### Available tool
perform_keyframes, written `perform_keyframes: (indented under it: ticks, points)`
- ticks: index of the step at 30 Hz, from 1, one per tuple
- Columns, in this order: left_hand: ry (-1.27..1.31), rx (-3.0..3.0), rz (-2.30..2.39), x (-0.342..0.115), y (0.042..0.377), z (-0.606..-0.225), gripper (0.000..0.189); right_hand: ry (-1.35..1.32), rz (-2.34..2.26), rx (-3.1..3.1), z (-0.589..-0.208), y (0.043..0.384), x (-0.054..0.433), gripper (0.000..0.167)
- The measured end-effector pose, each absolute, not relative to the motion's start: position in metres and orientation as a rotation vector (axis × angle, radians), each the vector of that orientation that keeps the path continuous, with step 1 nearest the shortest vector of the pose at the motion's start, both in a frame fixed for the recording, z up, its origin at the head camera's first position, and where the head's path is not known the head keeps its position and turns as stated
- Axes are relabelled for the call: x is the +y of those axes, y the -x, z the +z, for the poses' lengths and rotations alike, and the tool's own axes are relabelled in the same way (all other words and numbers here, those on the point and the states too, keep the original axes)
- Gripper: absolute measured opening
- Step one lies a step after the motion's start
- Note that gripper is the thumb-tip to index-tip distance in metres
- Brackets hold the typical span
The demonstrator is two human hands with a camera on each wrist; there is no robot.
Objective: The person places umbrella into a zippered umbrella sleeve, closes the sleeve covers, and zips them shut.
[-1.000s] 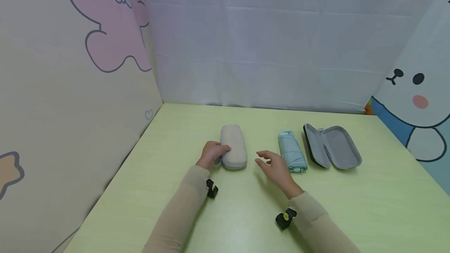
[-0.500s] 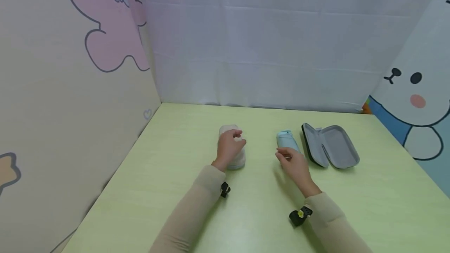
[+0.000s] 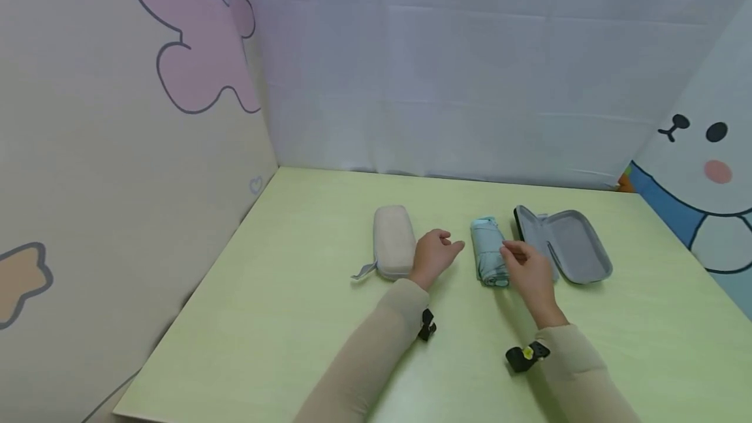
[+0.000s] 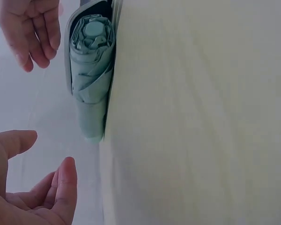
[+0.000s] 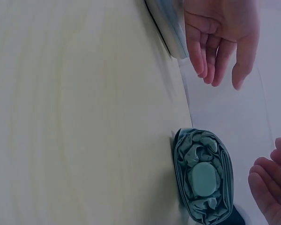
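A folded umbrella wrapped in teal fabric lies on the table, its round end cap facing the person; the cap shows in the right wrist view. My left hand hovers between the umbrella and a closed beige zip case, fingers loosely bent and holding nothing. On the umbrella's right side is my right hand, also with nothing in its grasp. The left wrist view shows both hands, left and right, apart from the umbrella.
Behind my right hand an unzipped grey case lies spread open, partly covered by that hand. The beige case's pull strap sticks out to its left. A white curtain hangs along the back edge of the pale green table.
My left hand has let go of the beige case and moved right across it toward the umbrella. My right hand has moved right, past the umbrella. The head view has shifted slightly.
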State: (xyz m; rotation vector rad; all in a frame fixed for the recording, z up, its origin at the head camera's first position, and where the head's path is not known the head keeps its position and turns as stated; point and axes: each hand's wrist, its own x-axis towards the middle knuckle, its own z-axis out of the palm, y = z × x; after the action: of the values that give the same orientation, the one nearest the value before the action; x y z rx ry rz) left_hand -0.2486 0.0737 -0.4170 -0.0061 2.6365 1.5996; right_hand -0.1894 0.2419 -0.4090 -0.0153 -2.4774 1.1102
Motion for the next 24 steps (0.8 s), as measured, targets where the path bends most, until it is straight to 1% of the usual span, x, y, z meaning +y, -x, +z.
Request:
perform_keyframes:
  ticks: [8, 12, 17, 24]
  points:
    - [0.028, 2.675, 1.504, 0.113, 0.248, -0.419, 0.048, 0.101, 1.038, -2.429, -0.404, 0.190, 0.255, 0.024]
    - [0.068, 2.665, 1.433, 0.127, 0.247, -0.415, 0.050, 0.182, 1.054, -2.443, -0.401, 0.191, 0.262, 0.026]
    - [0.024, 2.769, 1.262, 0.140, 0.245, -0.408, 0.051, 0.247, 1.083, -2.414, -0.396, 0.190, 0.270, 0.028]
    - [0.072, 2.821, 1.134, 0.150, 0.238, -0.412, 0.056, 0.267, 1.058, -2.363, -0.397, 0.189, 0.278, 0.027]
